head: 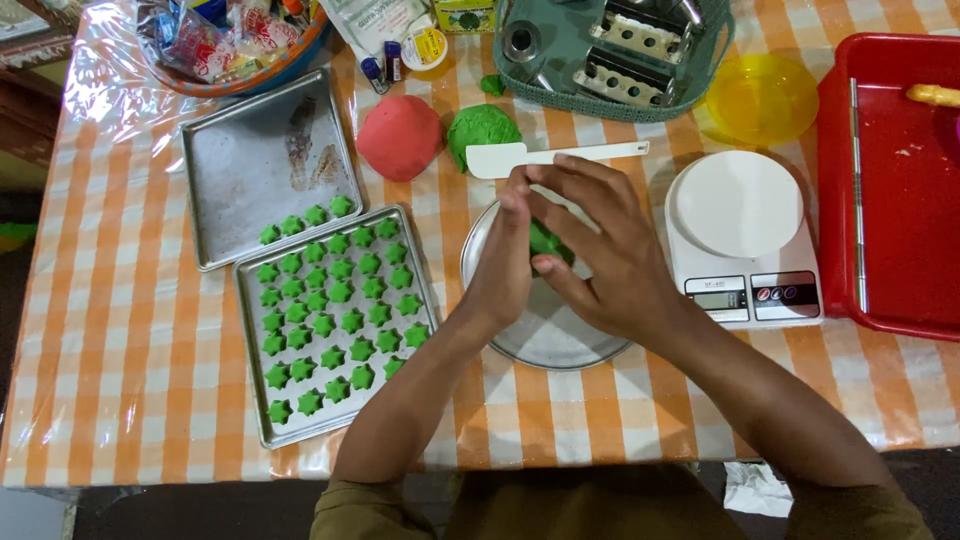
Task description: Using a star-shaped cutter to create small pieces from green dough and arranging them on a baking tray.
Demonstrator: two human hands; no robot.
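Toward the table's left edge lie two metal baking trays: a bare one (262,160) farther back and a nearer tray (335,325) filled with rows of small green star-shaped dough pieces (330,322). Behind them, near the far edge, a red dough ball (400,137) sits just beside a green dough ball (482,130), with a white spatula (550,156) lying across in front of the green one. At the table's middle, the left hand (503,265) and right hand (600,255) meet above a round metal plate (545,335), fingers pressed together around a small green dough lump (548,243) cupped between the palms. That lump looks soft, light and easily squashed, likely a little tacky, so it is best taken with a loose, all-round cradle of the fingertips instead of a hard pinch. To the right stands a white kitchen scale (740,235), then a red tray (890,190) at the table's right edge.
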